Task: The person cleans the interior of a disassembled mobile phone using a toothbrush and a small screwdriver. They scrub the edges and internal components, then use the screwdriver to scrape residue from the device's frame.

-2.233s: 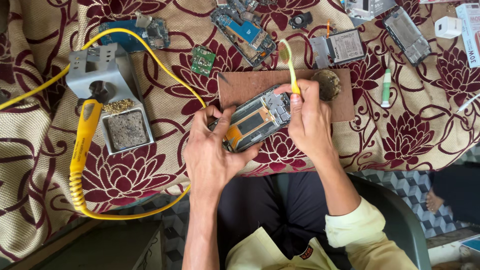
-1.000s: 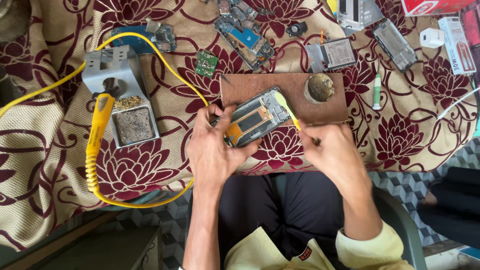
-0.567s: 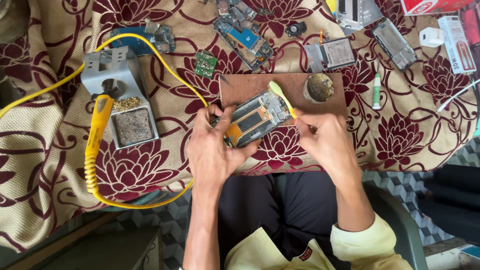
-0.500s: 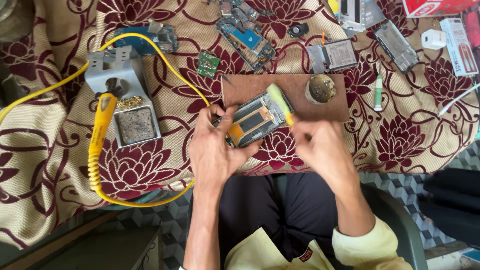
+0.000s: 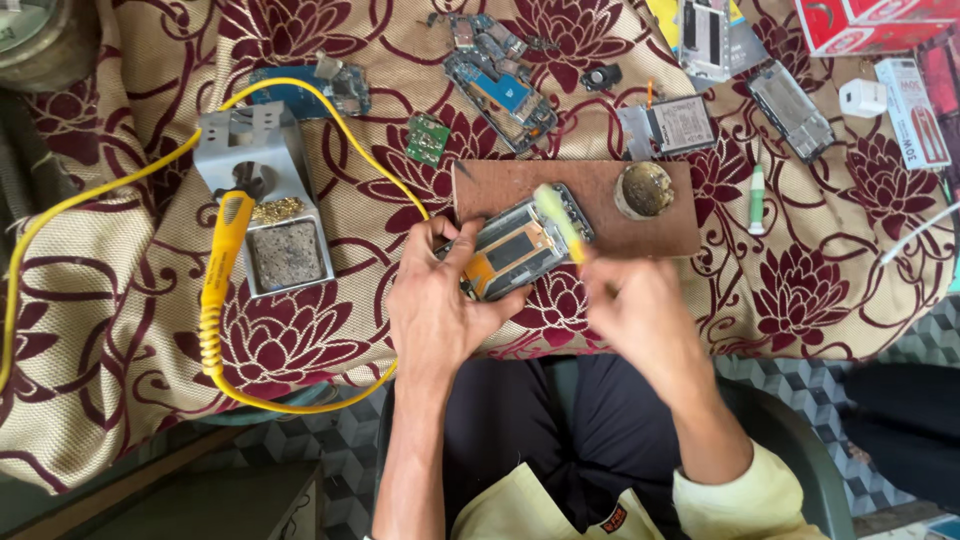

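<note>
My left hand [image 5: 440, 305] grips an opened phone frame [image 5: 520, 245] with an orange patch, tilted on the near edge of a brown wooden board [image 5: 660, 232]. My right hand [image 5: 640, 310], blurred by motion, holds a pale yellow-green brush [image 5: 558, 218] whose head lies over the phone's upper right corner. A small round tin of paste [image 5: 644, 190] sits on the board to the right of the phone.
A yellow soldering iron [image 5: 222, 262] rests in its grey stand [image 5: 268, 200], its yellow cable [image 5: 300, 405] looping over the floral cloth. Circuit boards [image 5: 498, 85], phone parts [image 5: 790, 110], a green-tipped tool [image 5: 757, 198] and boxes [image 5: 870, 22] lie at the back.
My right hand came off the phone's top edge and moved down and right, sweeping the brush across the phone. The left hand kept its hold on the phone.
</note>
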